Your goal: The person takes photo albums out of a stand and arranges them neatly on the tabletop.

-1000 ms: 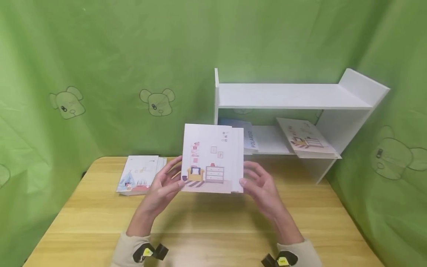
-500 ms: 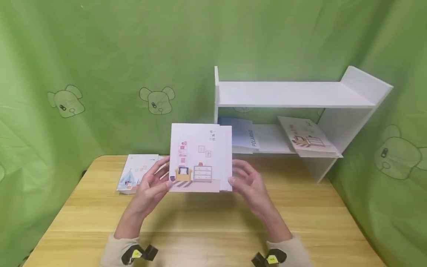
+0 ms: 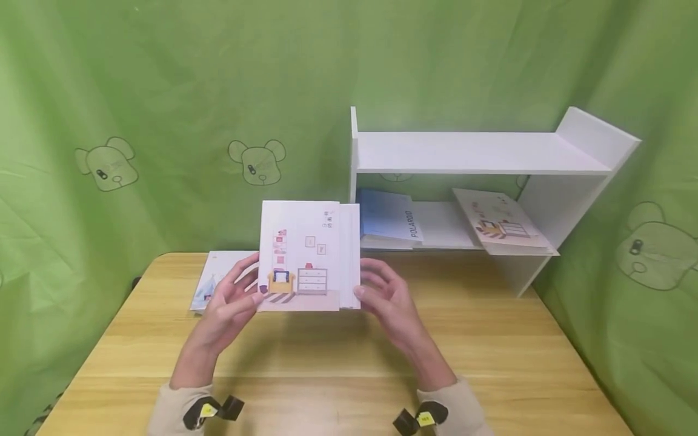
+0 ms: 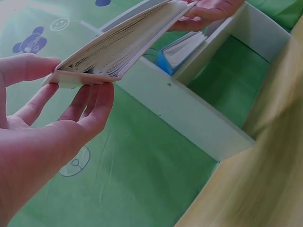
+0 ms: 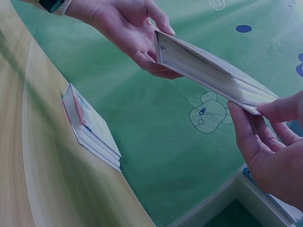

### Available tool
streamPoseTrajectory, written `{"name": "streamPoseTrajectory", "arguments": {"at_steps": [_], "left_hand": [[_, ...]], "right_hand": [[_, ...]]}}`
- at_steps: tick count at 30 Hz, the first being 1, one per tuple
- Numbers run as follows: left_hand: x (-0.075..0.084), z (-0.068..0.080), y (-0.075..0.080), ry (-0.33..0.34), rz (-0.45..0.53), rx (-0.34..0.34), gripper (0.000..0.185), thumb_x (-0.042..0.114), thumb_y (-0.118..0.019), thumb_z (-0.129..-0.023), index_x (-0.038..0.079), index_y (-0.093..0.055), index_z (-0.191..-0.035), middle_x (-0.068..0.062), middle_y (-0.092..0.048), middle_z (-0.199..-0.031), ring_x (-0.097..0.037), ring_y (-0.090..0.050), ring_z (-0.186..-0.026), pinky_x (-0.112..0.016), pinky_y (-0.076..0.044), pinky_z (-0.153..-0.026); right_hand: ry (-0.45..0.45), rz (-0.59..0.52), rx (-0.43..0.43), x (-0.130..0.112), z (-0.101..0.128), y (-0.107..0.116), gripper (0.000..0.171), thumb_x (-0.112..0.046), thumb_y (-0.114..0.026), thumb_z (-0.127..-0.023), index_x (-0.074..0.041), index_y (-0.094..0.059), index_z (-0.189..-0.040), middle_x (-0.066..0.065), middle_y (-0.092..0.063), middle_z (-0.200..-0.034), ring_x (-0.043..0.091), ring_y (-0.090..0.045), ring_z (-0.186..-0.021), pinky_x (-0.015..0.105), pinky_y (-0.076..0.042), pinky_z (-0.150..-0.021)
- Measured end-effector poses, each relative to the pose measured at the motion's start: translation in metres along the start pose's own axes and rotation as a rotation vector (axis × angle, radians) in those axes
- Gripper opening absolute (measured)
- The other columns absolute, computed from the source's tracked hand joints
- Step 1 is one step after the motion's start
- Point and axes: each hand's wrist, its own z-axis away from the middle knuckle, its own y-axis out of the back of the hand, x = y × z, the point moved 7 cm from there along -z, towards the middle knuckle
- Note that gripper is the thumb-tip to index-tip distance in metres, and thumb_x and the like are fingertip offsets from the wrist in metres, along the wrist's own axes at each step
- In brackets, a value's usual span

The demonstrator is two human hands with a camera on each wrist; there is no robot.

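Above the wooden table [image 3: 338, 357], both hands are gripping a picture book [image 3: 308, 255], left hand [image 3: 229, 303] and right hand [image 3: 389, 300] pinching opposite edges; it is standing upright, cover facing the person, long axis vertical.

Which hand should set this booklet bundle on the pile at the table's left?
Probably left. The left hand holds the booklets on the side right beside the pile; the right hand would cross over.
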Motion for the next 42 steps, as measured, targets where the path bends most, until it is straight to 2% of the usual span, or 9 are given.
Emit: {"name": "streamPoseTrajectory", "arguments": {"at_steps": [8, 12, 21, 32, 42], "left_hand": [[0.005, 0.004, 0.009, 0.034, 0.015, 0.004, 0.072, -0.021, -0.04, -0.091, 0.009, -0.032, -0.156, -0.014, -0.047, -0.14, -0.023, -0.058, -0.12, -0.033, -0.055, -0.102], [0.006, 0.004, 0.013, 0.027, 0.018, 0.014, 0.071, -0.02, -0.038, -0.092, 0.008, -0.03, -0.157, -0.015, -0.048, -0.14, -0.022, -0.056, -0.121, -0.033, -0.055, -0.102], [-0.001, 0.004, 0.022, 0.015, -0.008, 0.086, 0.07, -0.019, -0.039, -0.093, 0.008, -0.033, -0.158, -0.014, -0.047, -0.141, -0.022, -0.056, -0.122, -0.031, -0.053, -0.103], [-0.008, 0.004, 0.029, 0.059, -0.004, 0.161, 0.071, -0.016, -0.042, -0.096, 0.009, -0.027, -0.161, -0.013, -0.045, -0.144, -0.022, -0.056, -0.125, -0.032, -0.05, -0.107], [-0.013, 0.004, 0.034, 0.064, 0.005, 0.197, 0.072, -0.016, -0.043, -0.097, 0.01, -0.027, -0.162, -0.012, -0.049, -0.144, -0.021, -0.056, -0.125, -0.032, -0.05, -0.108]], "right_hand": [[-0.007, -0.014, 0.012, 0.004, -0.006, -0.011, 0.054, 0.007, -0.064, -0.091, 0.001, -0.048, -0.142, 0.023, -0.063, -0.128, 0.026, -0.072, -0.1, 0.042, -0.063, -0.087], [-0.011, -0.007, 0.033, 0.006, -0.009, -0.013, 0.054, 0.007, -0.065, -0.091, -0.001, -0.05, -0.142, 0.02, -0.065, -0.126, 0.026, -0.072, -0.1, 0.041, -0.063, -0.087], [-0.028, -0.03, 0.108, 0.017, -0.017, -0.012, 0.047, 0.009, -0.066, -0.091, 0.002, -0.055, -0.136, 0.018, -0.07, -0.122, 0.025, -0.073, -0.097, 0.036, -0.064, -0.082], [-0.067, -0.064, 0.175, 0.027, -0.022, -0.011, 0.046, 0.01, -0.066, -0.092, 0.001, -0.057, -0.136, 0.021, -0.071, -0.121, 0.026, -0.074, -0.098, 0.037, -0.063, -0.085], [-0.087, -0.083, 0.179, 0.037, -0.023, -0.011, 0.047, 0.009, -0.067, -0.092, -0.002, -0.059, -0.138, 0.02, -0.071, -0.119, 0.026, -0.073, -0.097, 0.037, -0.063, -0.086]]}}
